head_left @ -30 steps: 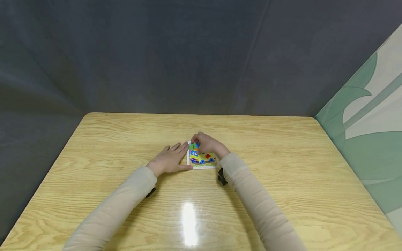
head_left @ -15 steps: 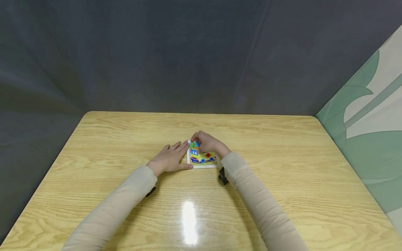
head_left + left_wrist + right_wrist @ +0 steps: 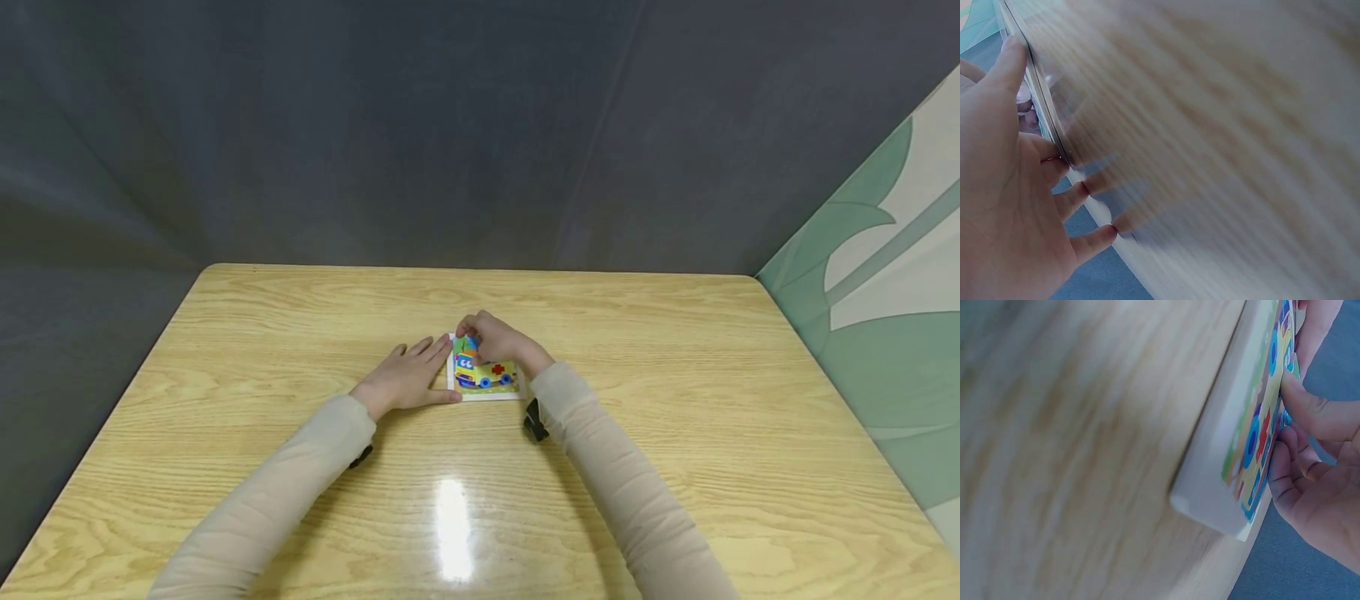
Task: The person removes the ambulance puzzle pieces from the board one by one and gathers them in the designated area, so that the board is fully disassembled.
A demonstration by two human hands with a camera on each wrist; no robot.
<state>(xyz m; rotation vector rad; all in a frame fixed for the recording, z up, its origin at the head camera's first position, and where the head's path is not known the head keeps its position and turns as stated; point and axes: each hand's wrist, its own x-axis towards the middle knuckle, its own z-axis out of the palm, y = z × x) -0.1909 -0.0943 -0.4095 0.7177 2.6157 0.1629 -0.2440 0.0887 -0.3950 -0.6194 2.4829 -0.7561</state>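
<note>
Left hand [image 3: 405, 382] spread, fingers straight, index and thumb touching the ambulance picture board [image 3: 491, 397], just right of it on the table [image 3: 337, 317]. Should brace firmly so the board can't slide. Right hand [image 3: 497, 337] curled over board's upper part; can't tell if it pinches anything. Light, level fingertip pressure seems best. Its knuckles block the upper right corner. Green-white panel [image 3: 892, 367] well right of it.

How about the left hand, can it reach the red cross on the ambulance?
Probably yes. The left hand touches the left edge of the picture board, and the red cross shows uncovered. The right hand is close on the far side, but the near side looks free.
</note>
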